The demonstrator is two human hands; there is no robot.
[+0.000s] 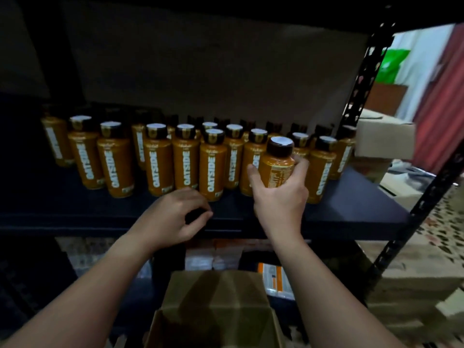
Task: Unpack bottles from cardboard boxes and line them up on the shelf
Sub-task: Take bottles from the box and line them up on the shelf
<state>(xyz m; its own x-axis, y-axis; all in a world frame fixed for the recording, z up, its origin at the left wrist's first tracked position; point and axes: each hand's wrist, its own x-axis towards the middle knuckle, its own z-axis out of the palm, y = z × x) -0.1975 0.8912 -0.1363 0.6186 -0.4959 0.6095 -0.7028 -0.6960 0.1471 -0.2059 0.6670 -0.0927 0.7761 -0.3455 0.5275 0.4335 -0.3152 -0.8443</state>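
Head view: an orange bottle (276, 164) with a dark cap is gripped by the right hand (278, 194), thumb on its left side and fingers curled round the right, held upright at the front of the row (160, 162) of matching "OATSIDE" bottles. Whether its base is touching the shelf (351, 207) can't be told, since it's hidden by the hand. The row is lined up along the dark shelf, several deep, labels mostly turned forward. The left hand (173, 217) is seen over the shelf's front edge, fingers loosely curled with nothing held. A cardboard box (216, 305) with open flaps is seen below, between the forearms. More boxes (384, 139) are stacked off to the right.
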